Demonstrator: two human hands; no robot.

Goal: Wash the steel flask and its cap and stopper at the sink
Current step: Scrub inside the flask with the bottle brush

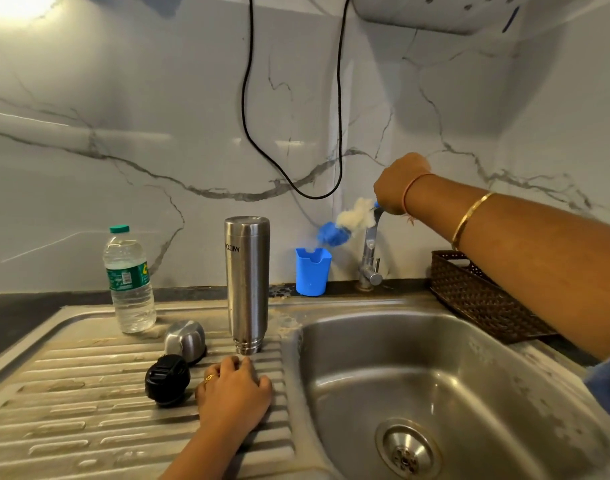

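The steel flask [247,282] stands upside down, mouth down, on the ribbed drainboard [71,403] left of the sink basin [435,375]. Its steel cap [186,341] lies just left of it, and the black stopper [167,380] rests in front of the cap. My left hand [235,396] rests flat on the drainboard, fingertips close to the flask's mouth. My right hand [399,183] is raised near the wall and grips the handle of a bottle brush [345,221] with a blue and white head, blurred, above a blue holder cup [312,271].
A plastic water bottle [130,282] stands at the back left of the drainboard. The tap [370,258] rises behind the basin, below my right hand. A brown woven basket [476,296] sits to the right of the sink. A black cable [296,188] hangs on the wall.
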